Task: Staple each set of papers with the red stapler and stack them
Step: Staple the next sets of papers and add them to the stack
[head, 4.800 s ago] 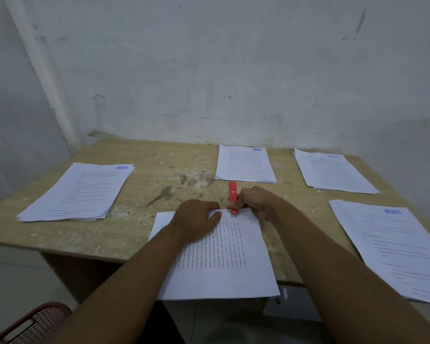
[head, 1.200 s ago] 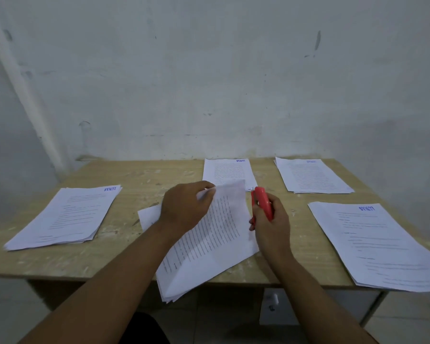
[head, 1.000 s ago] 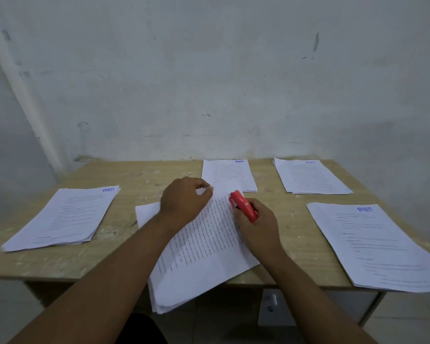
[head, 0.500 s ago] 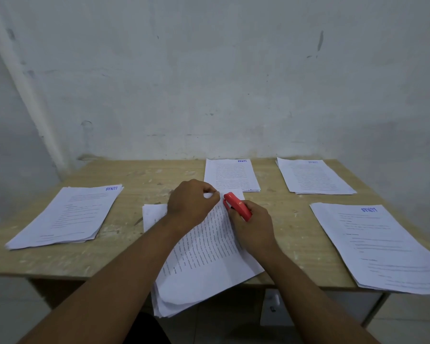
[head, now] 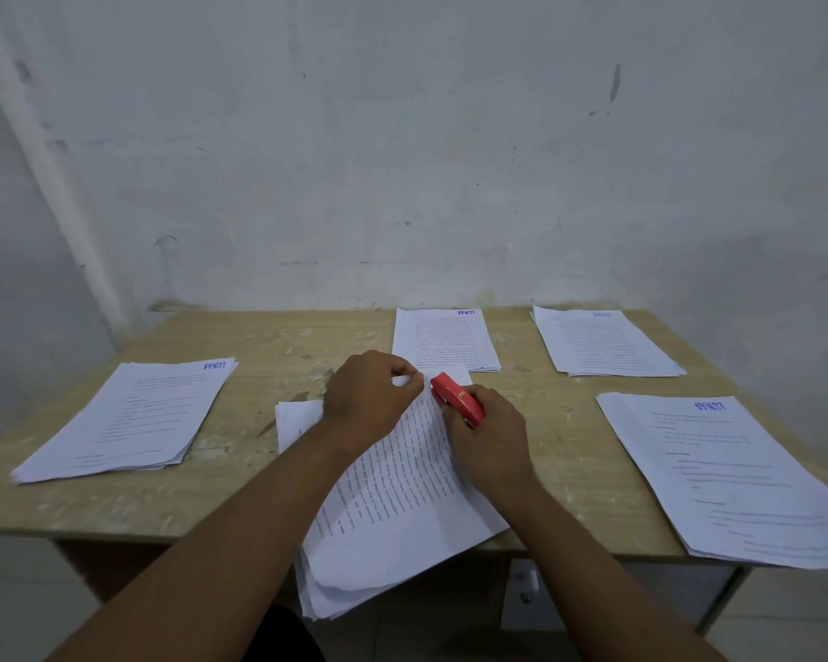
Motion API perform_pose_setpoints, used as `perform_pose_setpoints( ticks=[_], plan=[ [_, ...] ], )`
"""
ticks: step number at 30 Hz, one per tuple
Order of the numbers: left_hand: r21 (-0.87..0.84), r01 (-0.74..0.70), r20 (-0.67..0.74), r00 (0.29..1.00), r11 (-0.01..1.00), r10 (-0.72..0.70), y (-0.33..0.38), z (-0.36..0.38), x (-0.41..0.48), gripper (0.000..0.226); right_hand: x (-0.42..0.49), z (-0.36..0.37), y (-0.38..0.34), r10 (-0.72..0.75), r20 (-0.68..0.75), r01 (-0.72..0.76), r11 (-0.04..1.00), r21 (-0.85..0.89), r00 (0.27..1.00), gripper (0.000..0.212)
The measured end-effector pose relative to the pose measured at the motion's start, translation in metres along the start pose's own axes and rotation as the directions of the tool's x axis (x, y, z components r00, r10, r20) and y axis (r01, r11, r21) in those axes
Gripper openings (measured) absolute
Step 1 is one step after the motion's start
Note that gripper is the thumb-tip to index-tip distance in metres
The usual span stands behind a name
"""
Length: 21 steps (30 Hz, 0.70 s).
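On the left of the wooden worktop (head: pixel 268 346) lies the left stack (head: pixel 125 418) of printed sheets, slightly fanned, with a blue heading at its far right corner. Well to its right, in the middle near the front edge, the set of papers (head: pixel 402 499) lies skewed, its far end pointing right and its near end hanging over the worktop's front edge, where the sheets fan apart; a corner of a lower sheet juts out to the left. The left hand (head: pixel 369 398) rests on the far part of this set, fingers curled, thumb and fingertips pinching the far edge of the sheets. Just to the right of those fingertips sits the red stapler (head: pixel 457 403), angled with its nose towards the far left, at the far corner of the set. The right hand (head: pixel 491 437) is wrapped round the stapler's rear, fingers curled about it, its heel on the set's right edge. Beyond the hands, the far middle stack (head: pixel 445 339) lies flat near the wall (head: pixel 426 160), and the far right stack (head: pixel 603 339) lies beside it, apart. At the right, nearer the front, the near right stack (head: pixel 727 475) lies flat, with a blue heading at its far end.
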<state>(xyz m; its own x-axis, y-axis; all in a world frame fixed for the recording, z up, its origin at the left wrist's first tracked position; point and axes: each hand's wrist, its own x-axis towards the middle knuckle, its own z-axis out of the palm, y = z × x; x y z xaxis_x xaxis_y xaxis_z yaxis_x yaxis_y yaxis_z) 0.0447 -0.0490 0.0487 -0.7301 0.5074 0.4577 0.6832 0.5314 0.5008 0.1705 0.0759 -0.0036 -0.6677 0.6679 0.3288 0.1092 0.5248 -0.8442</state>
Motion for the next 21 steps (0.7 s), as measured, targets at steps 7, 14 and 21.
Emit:
perform_pose_setpoints(
  ticks=[7, 14, 21],
  plan=[
    [-0.008, -0.009, 0.028, 1.0, 1.0, 0.009, 0.001, 0.001, 0.0, 0.033, 0.008, 0.002, -0.005, 0.054, 0.005, -0.054, 0.998, 0.012, 0.999, 0.017],
    [-0.008, -0.021, 0.015, 1.0, 1.0, 0.021, -0.002, -0.001, -0.003, 0.026, 0.012, -0.008, -0.014, 0.428, 0.438, -0.612, 0.573, 0.545, 0.791, 0.032],
    [-0.004, 0.002, 0.033, 0.999, 1.0, -0.002, -0.006, 0.005, -0.005, 0.023, 0.01, -0.007, -0.004, 0.439, 0.132, -0.451, 0.789, 0.418, 0.889, 0.017]
  ],
)
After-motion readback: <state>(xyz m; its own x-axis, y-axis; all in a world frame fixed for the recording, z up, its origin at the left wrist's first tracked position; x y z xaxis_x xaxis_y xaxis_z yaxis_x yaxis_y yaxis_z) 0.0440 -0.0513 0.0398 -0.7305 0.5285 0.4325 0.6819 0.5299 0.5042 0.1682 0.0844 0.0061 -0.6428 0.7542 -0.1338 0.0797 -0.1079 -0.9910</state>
